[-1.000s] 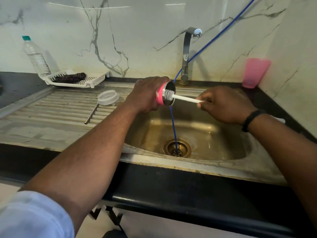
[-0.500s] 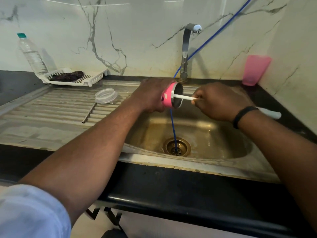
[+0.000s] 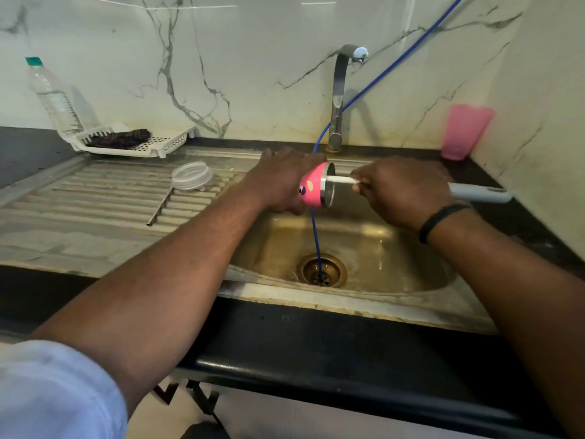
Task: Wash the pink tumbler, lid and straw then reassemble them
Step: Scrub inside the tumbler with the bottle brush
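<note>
Over the sink, largest thing first:

Wall: pale marble with grey veins runs behind the counter and turns a corner on the right.
Counter [image 3: 28,150]: black stone around a steel unit; its front edge crosses the lower part of the view.
Drainboard [image 3: 79,198]: ribbed steel left of the basin, dull and stained.
Sink [image 3: 395,258]: a brassy, discoloured steel basin with a round drain; a thin blue hose [image 3: 316,236] comes down from the upper right, passes behind the tumbler and ends in the drain.
Tap [image 3: 340,90]: a curved steel spout at the back of the basin; no water shows.
Left hand [image 3: 281,179]: its grip is wrapped round the tumbler's body, holding it on its side above the basin.
Right hand [image 3: 402,191]: its grip is clamped on the brush handle, a black band at the wrist.
Bottle [image 3: 52,93]: clear plastic with a green cap, leaning at the back left.
Rack [image 3: 164,142]: a white perforated tray with something dark lying in it.
Pink cup [image 3: 465,131]: upright in the right corner.
Tumbler [image 3: 311,190]: pink with small printed spots, a steel rim and steel inside, mouth turned to the right.
Brush [image 3: 340,179]: the white stem enters the tumbler's mouth; the grey handle end sticks out past the right wrist.
Lid [image 3: 191,175]: clear, round, on the drainboard.
Straw [image 3: 160,207]: thin metal, lying along the ribs just below the lid.
</note>
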